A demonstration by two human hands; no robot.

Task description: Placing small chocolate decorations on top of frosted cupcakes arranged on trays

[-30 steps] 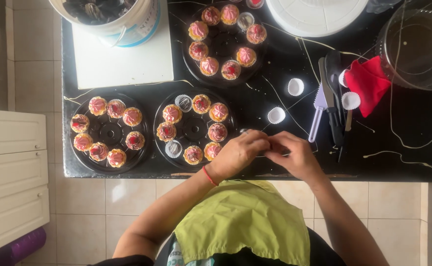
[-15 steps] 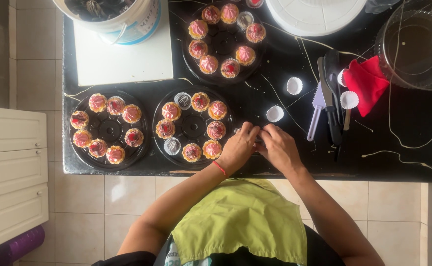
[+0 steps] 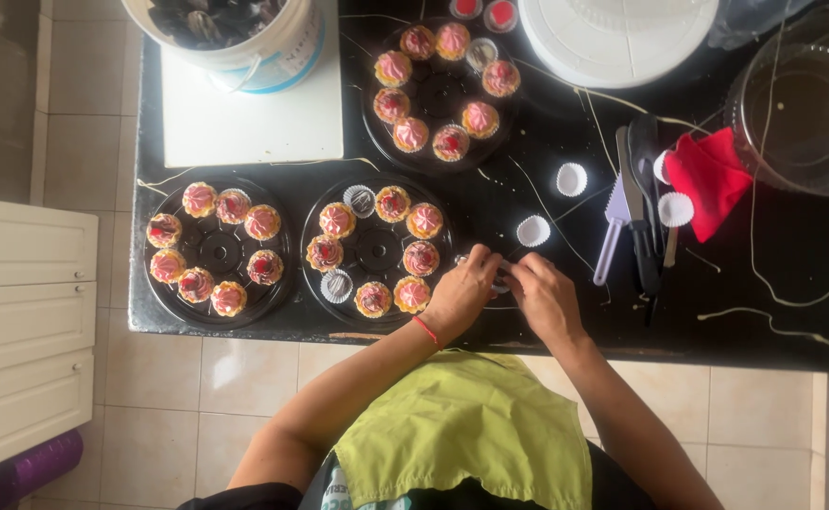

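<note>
a black surface carries three round black trays: the left tray ringed with pink-topped cupcakes, another tray of them at the top. a white bucket stands on a white board. a white lid and a clear container sit at the upper right, a red cloth just beside the container. a lilac spatula and a knife lie side by side. empty white liners lie near. pale strings trail about. white drawers stand left.
</note>
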